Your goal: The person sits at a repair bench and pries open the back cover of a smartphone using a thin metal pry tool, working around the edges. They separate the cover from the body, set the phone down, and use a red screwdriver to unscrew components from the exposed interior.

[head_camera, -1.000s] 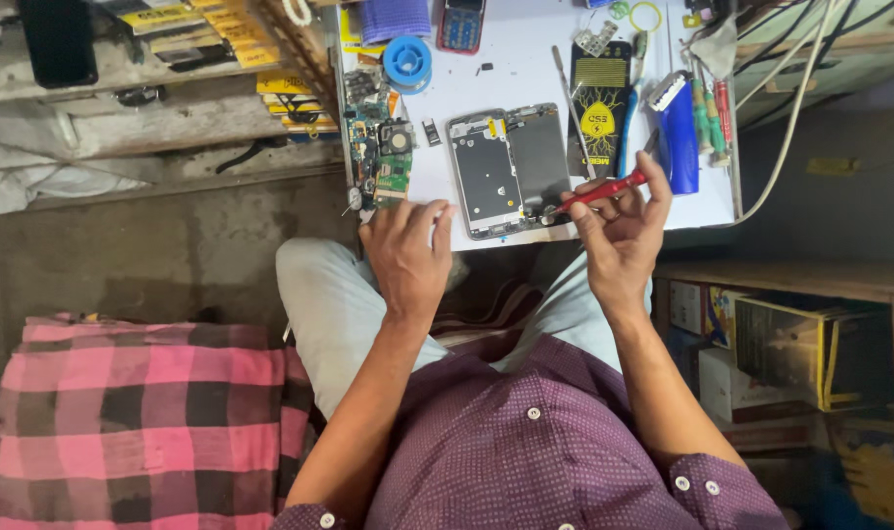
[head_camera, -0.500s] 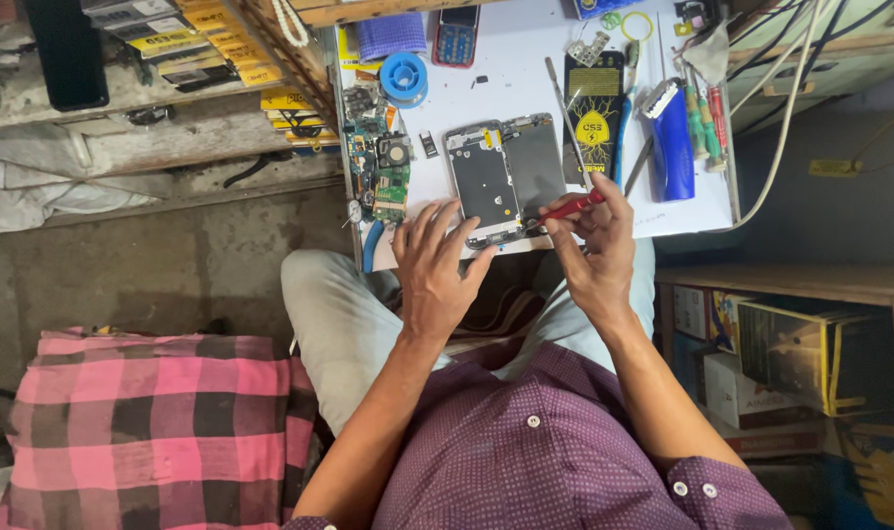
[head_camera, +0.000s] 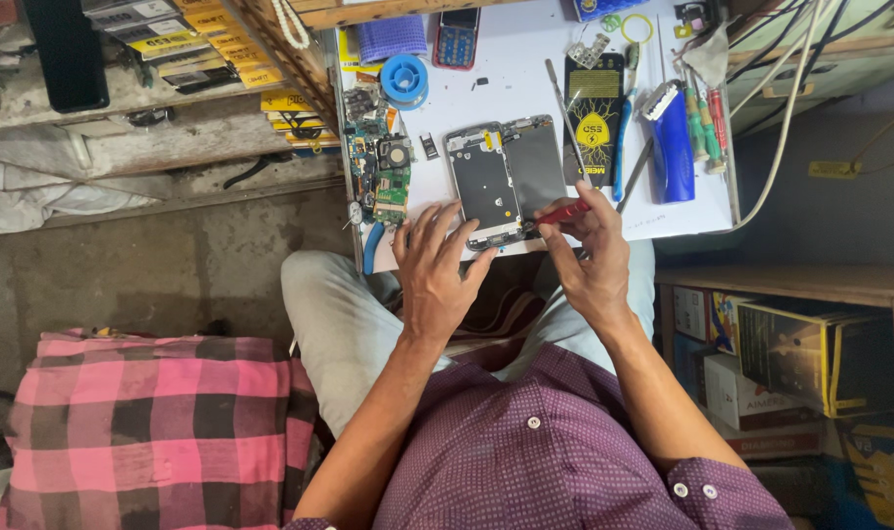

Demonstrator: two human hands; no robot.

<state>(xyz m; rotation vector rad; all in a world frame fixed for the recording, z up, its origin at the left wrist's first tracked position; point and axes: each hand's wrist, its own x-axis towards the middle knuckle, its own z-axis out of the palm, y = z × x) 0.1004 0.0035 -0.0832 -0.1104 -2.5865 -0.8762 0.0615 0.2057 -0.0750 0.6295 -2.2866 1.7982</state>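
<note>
Fingers of left hand (head_camera: pixel 435 270) spread, steadying phone (head_camera: pixel 486 185); right hand (head_camera: pixel 589 260) pinches half-hidden screwdriver (head_camera: pixel 563 211).

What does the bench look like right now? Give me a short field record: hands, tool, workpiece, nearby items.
left hand: fingers spread, tips on the near edge of the opened phone
right hand: grips a red-handled screwdriver, tip toward the phone's lower right corner
workpiece: opened phone, two halves side by side on the white worktop
left of it: green circuit boards, blue solder spool
right of it: blue tool
</note>
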